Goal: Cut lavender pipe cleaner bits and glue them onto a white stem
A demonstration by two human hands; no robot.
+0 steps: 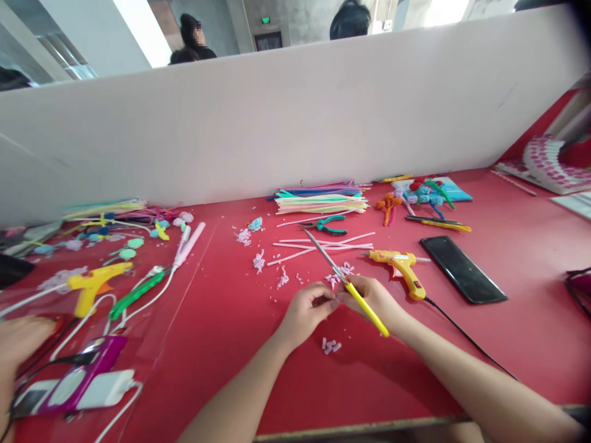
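My right hand [376,300] is closed around yellow-handled scissors [368,311], whose metal blades point away to the upper left. My left hand [310,311] is pinched, its fingertips meeting those of my right hand; whatever sits between them is too small to make out. Just beyond my hands lie short pink cut pieces [333,280], with another small pile of cut pieces [330,346] nearer me. Several pink pipe cleaners [323,246] lie crossed on the red table [221,369]. Behind them rest green-handled pliers [330,225].
A yellow glue gun [401,266] and a black phone [464,269] lie to the right. Bundled pipe cleaners [321,202] lie before the white partition [231,135]. At left are another glue gun [95,286], a power strip [83,375] with cords and another person's hand [25,338].
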